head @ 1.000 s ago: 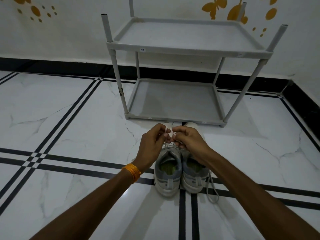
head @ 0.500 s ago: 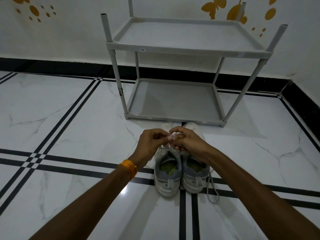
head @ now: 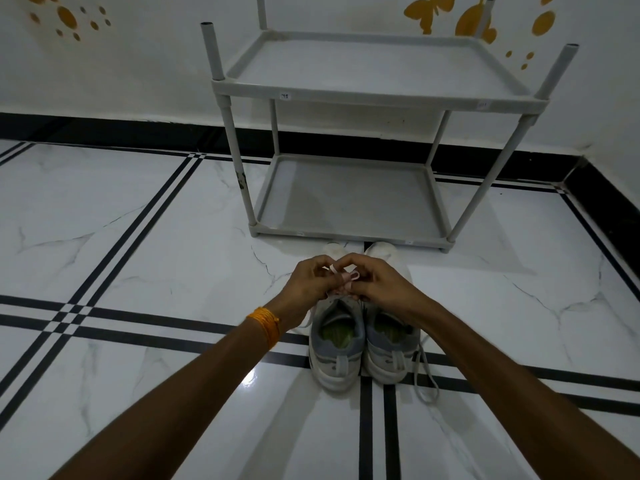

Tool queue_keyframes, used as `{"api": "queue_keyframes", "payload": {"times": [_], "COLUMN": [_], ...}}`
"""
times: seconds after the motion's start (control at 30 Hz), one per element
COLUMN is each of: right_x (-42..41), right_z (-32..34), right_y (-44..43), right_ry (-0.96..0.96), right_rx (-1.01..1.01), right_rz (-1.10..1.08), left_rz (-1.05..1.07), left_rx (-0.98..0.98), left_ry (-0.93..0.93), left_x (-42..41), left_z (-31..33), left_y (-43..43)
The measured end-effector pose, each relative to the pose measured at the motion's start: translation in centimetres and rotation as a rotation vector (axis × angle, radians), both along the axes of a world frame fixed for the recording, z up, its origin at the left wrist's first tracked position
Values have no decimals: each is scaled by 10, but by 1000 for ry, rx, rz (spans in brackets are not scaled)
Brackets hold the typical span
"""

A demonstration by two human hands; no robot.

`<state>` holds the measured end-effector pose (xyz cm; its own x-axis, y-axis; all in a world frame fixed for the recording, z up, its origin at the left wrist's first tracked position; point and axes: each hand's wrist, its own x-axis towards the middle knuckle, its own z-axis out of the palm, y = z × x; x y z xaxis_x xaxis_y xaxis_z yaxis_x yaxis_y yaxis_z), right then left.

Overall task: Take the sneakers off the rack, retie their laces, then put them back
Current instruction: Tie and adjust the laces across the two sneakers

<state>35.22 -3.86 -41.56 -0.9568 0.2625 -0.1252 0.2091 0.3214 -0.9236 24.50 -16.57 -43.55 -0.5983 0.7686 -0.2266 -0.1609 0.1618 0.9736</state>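
Two grey and white sneakers stand side by side on the floor, heels toward me: the left sneaker [head: 336,344] and the right sneaker [head: 389,348]. My left hand [head: 311,282] and my right hand [head: 375,285] meet above the left sneaker's tongue, each pinching a loop of its white lace [head: 346,277]. The hands hide the sneakers' middles; only the white toes show beyond them. The right sneaker's lace [head: 425,379] trails loose on the floor at its right side.
A grey two-shelf plastic rack [head: 349,233] stands just beyond the sneakers against the white wall, both shelves bare. The floor is glossy white marble with black stripes. A black skirting runs along the wall and down the right side.
The hands have shifted slightly while working the left sneaker's lace; small loops now show between the fingertips. The sneakers and rack have not moved.
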Motion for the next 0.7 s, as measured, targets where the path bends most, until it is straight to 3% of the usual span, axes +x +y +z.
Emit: {"api": "queue_keyframes", "payload": {"times": [0.2, 0.4, 0.53, 0.7], "right_x": [6, 3, -1, -5], "right_z": [-15, -19, -18, -22], "right_y": [-10, -14, -18, -18], "right_ry": [26, 81, 24, -47], "right_rx": [-211, -337, -284, -170], "right_rz": [-224, -434, -454, -453], "left_rz": [189, 122, 97, 31], "left_rx": [-88, 19, 37, -8], "left_ry": [415, 475, 585, 940], "left_x": [15, 18, 17, 7], "left_z": [-22, -14, -13, -8], "left_y": [-1, -5, -12, -15]}}
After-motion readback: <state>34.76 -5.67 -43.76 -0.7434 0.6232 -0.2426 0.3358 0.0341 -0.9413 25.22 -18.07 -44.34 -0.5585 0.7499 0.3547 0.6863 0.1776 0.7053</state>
